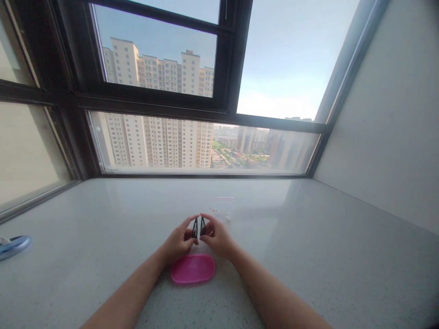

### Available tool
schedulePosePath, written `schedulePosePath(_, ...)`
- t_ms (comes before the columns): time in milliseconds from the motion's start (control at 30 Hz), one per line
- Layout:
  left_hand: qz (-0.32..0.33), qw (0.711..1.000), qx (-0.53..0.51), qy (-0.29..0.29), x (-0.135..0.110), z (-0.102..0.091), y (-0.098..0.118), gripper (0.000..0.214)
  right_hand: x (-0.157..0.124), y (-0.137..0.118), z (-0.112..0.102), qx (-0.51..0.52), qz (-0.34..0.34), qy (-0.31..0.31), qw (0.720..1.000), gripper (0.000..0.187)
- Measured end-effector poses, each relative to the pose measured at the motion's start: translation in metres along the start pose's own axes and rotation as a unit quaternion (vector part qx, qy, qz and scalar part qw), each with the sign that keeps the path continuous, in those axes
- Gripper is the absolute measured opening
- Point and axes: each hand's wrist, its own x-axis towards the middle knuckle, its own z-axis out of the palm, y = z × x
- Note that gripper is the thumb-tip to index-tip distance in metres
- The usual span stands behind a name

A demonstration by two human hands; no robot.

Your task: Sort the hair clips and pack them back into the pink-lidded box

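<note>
Two black snap hair clips are held upright, side by side with a narrow gap between them. My left hand point(181, 238) grips one hair clip point(195, 228) between thumb and index finger. In the same kind of pinch, my right hand point(218, 235) has the other hair clip point(202, 226). Just below the hands, a shallow pink oval tray point(192, 269) rests on the speckled white sill. Behind the right hand lies a clear plastic bag point(224, 204) with small items, too small to name, in or on it.
The broad white sill point(325, 256) runs up to a dark-framed window point(206, 175). A pale wall point(387, 128) bounds the right side. At the far left edge sits a blue rounded object point(15, 247), partly cut off. Tall buildings stand outside.
</note>
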Motion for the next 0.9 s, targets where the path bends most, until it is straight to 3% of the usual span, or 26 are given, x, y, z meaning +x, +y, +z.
schedulePosePath(467, 0.011, 1.0, 0.026, 0.009, 0.0019, -0.001, -0.0099, 0.071, -0.0003, -0.0029, 0.0018, -0.018, -0.006, 0.001, 1.0, 0.067)
schedulePosePath(900, -0.003, 1.0, 0.004, 0.021, 0.0021, 0.0001, -0.0004, 0.07, 0.0005, -0.0022, 0.0008, -0.031, -0.003, 0.029, 0.999, 0.065)
